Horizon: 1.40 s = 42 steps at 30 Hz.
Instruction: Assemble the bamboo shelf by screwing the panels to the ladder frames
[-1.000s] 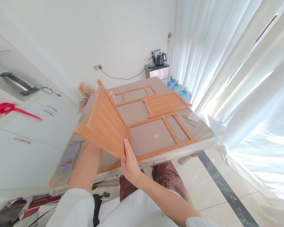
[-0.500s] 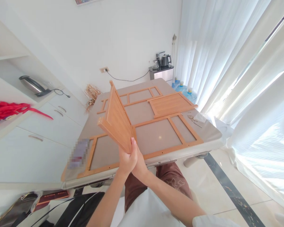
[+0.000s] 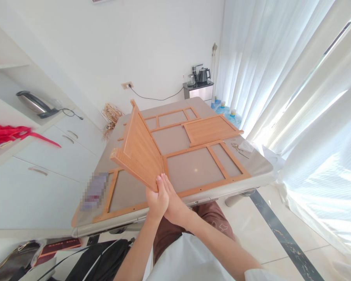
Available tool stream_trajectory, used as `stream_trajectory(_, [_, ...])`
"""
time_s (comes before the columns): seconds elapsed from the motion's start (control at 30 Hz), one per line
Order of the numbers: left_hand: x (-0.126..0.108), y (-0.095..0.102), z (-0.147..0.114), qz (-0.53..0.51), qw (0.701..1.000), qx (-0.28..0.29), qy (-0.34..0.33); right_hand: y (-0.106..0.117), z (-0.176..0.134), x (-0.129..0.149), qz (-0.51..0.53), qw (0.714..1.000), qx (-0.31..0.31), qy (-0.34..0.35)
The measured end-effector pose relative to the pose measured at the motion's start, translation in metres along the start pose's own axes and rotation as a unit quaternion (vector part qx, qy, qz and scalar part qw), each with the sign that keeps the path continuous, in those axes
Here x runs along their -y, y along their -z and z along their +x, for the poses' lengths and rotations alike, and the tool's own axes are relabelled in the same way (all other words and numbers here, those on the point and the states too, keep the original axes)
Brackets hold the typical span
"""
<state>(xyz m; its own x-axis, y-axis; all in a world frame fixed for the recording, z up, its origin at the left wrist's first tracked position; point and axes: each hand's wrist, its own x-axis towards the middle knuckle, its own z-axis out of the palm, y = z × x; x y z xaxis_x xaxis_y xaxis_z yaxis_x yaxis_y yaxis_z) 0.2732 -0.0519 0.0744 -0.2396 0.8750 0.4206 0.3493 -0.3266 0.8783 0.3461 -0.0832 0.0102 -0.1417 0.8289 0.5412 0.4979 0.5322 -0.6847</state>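
An upright wooden panel (image 3: 143, 148) with raised edge rails tilts to the left over a flat wooden frame (image 3: 201, 189) on the table. My left hand (image 3: 156, 201) is closed around the panel's near lower corner. Against it lies my right hand (image 3: 175, 205), its fingers together and pressed on the same corner from the right; its palm side is hidden. The panel's lower edge meets the frame's middle bar. Farther back a second wooden panel (image 3: 210, 130) lies flat, partly between this frame and another wooden frame (image 3: 172, 113).
Small metal hardware (image 3: 236, 146) and a hex key (image 3: 243, 155) lie at the table's right. A blurred packet (image 3: 95, 191) sits at the left corner. Cabinets (image 3: 46, 175) flank the left side, curtains (image 3: 280, 78) the right. Dried stalks (image 3: 111, 117) stand behind the table.
The panel leans farther to the left, its near top end lower than before. My right hand's fingers are straighter against the corner. The view has shifted slightly.
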Motion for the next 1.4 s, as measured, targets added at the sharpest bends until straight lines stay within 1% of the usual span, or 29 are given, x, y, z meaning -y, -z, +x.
stream_trajectory(0.03, [0.001, 0.0, 0.001, 0.001, 1.0, -0.001, 0.0, 0.019, -0.001, -0.001, -0.029, 0.998, 0.051, 0.017])
stream_trajectory(0.07, [0.001, 0.0, 0.001, 0.001, 1.0, -0.001, -0.001, 0.042, 0.0, -0.005, -0.071, 0.993, 0.091, 0.014])
stream_trajectory(0.1, [0.002, 0.0, 0.001, 0.0, 1.0, 0.0, -0.001, 0.067, 0.003, -0.011, -0.12, 0.986, 0.118, 0.009])
stream_trajectory(0.13, [0.003, 0.0, 0.001, -0.001, 1.0, 0.001, -0.001, 0.095, 0.008, -0.021, -0.139, 0.983, 0.119, 0.001])
stream_trajectory(0.2, [0.005, -0.001, 0.0, -0.004, 1.0, 0.003, 0.001, 0.148, 0.025, -0.05, -0.173, 0.98, 0.099, -0.024])
stream_trajectory(0.27, [0.006, 0.0, 0.0, -0.006, 1.0, 0.004, 0.004, 0.192, 0.048, -0.087, -0.216, 0.972, 0.07, -0.059])
stream_trajectory(0.3, [0.007, 0.0, -0.001, -0.008, 1.0, 0.003, 0.006, 0.208, 0.06, -0.105, -0.237, 0.967, 0.062, -0.074])
stream_trajectory(0.33, [0.007, 0.0, -0.001, -0.009, 1.0, 0.003, 0.007, 0.22, 0.071, -0.122, -0.254, 0.962, 0.06, -0.086])
stream_trajectory(0.4, [0.007, 0.0, -0.001, -0.011, 1.0, 0.002, 0.007, 0.23, 0.09, -0.148, -0.275, 0.954, 0.069, -0.096])
stream_trajectory(0.43, [0.007, 0.0, -0.001, -0.012, 1.0, 0.002, 0.007, 0.228, 0.097, -0.157, -0.279, 0.952, 0.077, -0.095])
stream_trajectory(0.5, [0.006, 0.001, -0.001, -0.012, 1.0, 0.001, 0.005, 0.217, 0.106, -0.166, -0.278, 0.953, 0.092, -0.082])
stream_trajectory(0.6, [0.003, 0.002, 0.0, -0.01, 1.0, 0.001, 0.0, 0.187, 0.114, -0.164, -0.258, 0.959, 0.105, -0.052])
stream_trajectory(0.8, [0.001, 0.002, 0.001, -0.004, 1.0, 0.002, -0.011, 0.119, 0.124, -0.132, -0.189, 0.973, 0.133, 0.0])
stream_trajectory(0.9, [0.001, 0.001, 0.001, -0.006, 1.0, 0.004, -0.014, 0.096, 0.119, -0.108, -0.161, 0.974, 0.156, 0.024])
stream_trajectory(1.0, [0.002, 0.0, 0.001, -0.012, 1.0, 0.013, -0.008, 0.089, 0.098, -0.08, -0.143, 0.972, 0.181, 0.044])
stream_trajectory(1.17, [0.016, -0.002, -0.008, -0.024, 0.999, 0.033, 0.022, 0.102, 0.046, -0.038, -0.128, 0.97, 0.203, 0.046])
stream_trajectory(1.23, [0.025, -0.003, -0.015, -0.024, 0.997, 0.055, 0.038, 0.106, 0.027, -0.029, -0.126, 0.969, 0.207, 0.041])
stream_trajectory(1.3, [0.034, -0.003, -0.022, -0.024, 0.996, 0.073, 0.053, 0.104, 0.009, -0.025, -0.131, 0.967, 0.213, 0.043])
stream_trajectory(1.33, [0.038, -0.003, -0.025, -0.024, 0.995, 0.079, 0.061, 0.101, 0.001, -0.025, -0.144, 0.964, 0.216, 0.051])
stream_trajectory(1.4, [0.044, -0.003, -0.03, -0.026, 0.994, 0.081, 0.073, 0.092, -0.013, -0.027, -0.202, 0.954, 0.21, 0.077])
